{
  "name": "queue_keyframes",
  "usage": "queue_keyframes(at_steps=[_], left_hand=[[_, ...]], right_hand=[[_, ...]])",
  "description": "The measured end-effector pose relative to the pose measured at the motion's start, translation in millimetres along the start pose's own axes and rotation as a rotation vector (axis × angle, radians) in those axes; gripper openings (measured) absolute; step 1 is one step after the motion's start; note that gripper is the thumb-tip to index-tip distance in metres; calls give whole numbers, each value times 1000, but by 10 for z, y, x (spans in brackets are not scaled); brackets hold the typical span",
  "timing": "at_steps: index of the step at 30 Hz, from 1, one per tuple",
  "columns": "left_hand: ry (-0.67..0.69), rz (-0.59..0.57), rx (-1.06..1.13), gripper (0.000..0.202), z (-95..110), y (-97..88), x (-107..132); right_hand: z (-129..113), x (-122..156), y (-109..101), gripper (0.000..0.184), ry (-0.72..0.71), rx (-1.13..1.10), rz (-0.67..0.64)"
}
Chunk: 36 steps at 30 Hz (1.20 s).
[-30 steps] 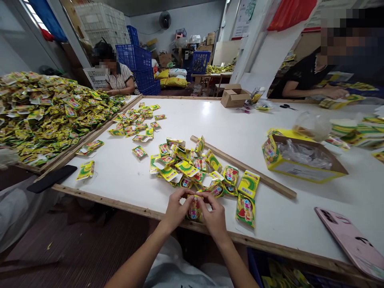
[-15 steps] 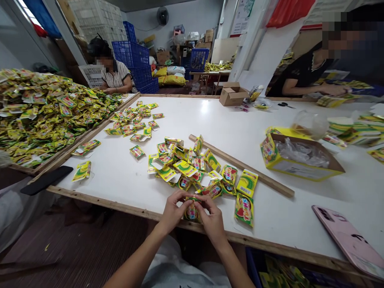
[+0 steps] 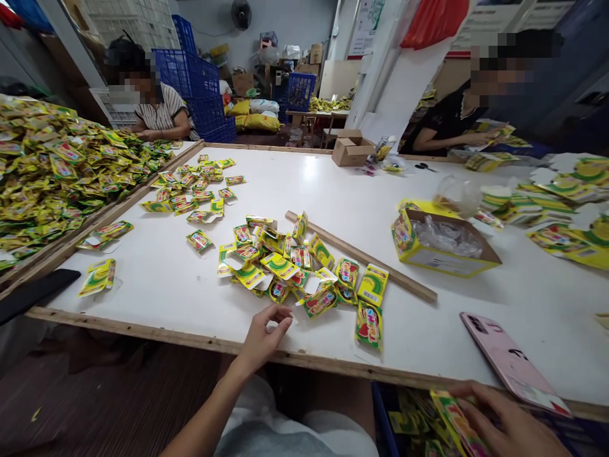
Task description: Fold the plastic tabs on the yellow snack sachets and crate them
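Observation:
My left hand [image 3: 264,334] rests at the table's front edge, thumb and fingers curved but apart with nothing between them. Just beyond it lies a heap of small yellow-and-green candy boxes [image 3: 280,266], some with white flaps sticking out. At the lower right, my right hand [image 3: 511,419] has its fingers on one small candy box [image 3: 457,422]. That hand is below the table edge, over a blue crate [image 3: 384,419] holding more such boxes. A pink phone [image 3: 511,362] lies on the table just above my right hand.
A wooden strip [image 3: 361,257] lies behind the heap, left of a yellow display box [image 3: 438,257] with clear plastic bags. A large mound of small packs [image 3: 61,171] fills the left side. Two people work across the table. A dark flat object [image 3: 38,293] sits at the left corner.
My hands have separated. The right hand has carried the small candy box from the table's front edge to the crate at lower right; the left hand stays by the heap, fingers now empty.

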<state>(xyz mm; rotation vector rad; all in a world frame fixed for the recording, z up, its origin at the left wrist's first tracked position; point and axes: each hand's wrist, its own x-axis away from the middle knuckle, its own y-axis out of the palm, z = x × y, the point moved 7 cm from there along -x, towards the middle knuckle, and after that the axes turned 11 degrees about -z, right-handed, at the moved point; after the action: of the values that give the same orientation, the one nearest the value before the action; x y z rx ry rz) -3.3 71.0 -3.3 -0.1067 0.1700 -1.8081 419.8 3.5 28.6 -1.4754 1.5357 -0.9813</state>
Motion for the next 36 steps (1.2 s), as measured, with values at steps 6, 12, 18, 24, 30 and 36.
queue_keyframes(at_steps=[6,12,18,24,30,36], left_hand=[[10,5,-62,23,-2,9,23],[17,18,-90,23,-2,-3,48],[81,85,-52,23,53,12,86],[161,-66,69,39,135,296,72],[147,-28,77,35,102,147,43],[130,-41,82,38,36,78,67]], right_hand=[[-492,-307,436,36,-253,189,-1],[-1161,-789,954,77,-493,450,-91],[-1261,-850,748,38,-458,210,-46],[-1938,-566,1158,41,-184,-456,-154],[-2265,-425,1385,45,-196,-922,-81],[-2224,-489,1309,24,-309,-868,-94]])
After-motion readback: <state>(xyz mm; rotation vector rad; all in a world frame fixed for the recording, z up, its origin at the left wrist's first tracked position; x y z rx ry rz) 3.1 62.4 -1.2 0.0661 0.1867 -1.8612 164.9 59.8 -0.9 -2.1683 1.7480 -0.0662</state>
